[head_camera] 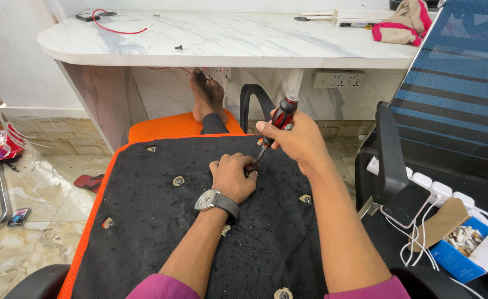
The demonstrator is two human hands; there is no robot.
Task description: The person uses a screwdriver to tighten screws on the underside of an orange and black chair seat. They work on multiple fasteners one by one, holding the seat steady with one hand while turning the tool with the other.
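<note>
1. A person looks down at an upturned chair seat [161, 232], its underside black with an orange rim, lying across their lap.
2. The right hand [296, 141] is closed around the red and black handle of a screwdriver [277, 124], which slants down toward the middle of the seat near its far edge.
3. The left hand [233, 177], a wristwatch [213, 200] on its wrist, is clenched on the seat, its fingers curled round the screwdriver's tip; what lies under them is hidden.
4. Metal screw mounts [178, 180] dot the black surface.
5. To the right, an open blue cardboard box [465, 249] holds small pale screws or fittings [465, 237], too small to tell apart.
6. Beside the box lie a phone [406, 205] and a white power strip [440, 191].
7. A marble desk [227, 44] stands beyond the seat.
</note>
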